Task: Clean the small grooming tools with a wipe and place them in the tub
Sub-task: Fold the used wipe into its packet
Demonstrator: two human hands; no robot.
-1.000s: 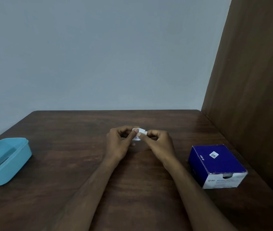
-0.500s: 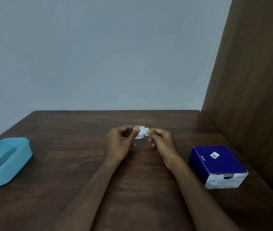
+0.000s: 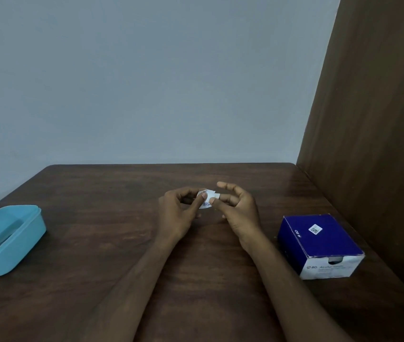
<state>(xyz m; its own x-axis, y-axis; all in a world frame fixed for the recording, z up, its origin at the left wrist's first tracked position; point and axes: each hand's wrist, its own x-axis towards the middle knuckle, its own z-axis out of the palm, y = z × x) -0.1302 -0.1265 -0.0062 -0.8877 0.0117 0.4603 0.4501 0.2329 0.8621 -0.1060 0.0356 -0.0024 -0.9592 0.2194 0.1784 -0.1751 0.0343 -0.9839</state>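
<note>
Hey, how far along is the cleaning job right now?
Early stage. Done: nothing visible; the light blue plastic tub looks empty. In hand: the left hand and right hand pinch a small white wipe sachet over the dark wooden table, apparently opening it. Left: all wiping and placing; no grooming tools are in view. The blue-and-white swab box sits at right.

dark wooden table, grey wall, brown panel

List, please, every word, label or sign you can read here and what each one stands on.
"BD": blue box, on its top face and again on its white front.
"Alcohol", probably: same front; smaller lines under it blurred.
Square code sticker: box top, unreadable.
Blue print on wipe packet: too small.
</note>
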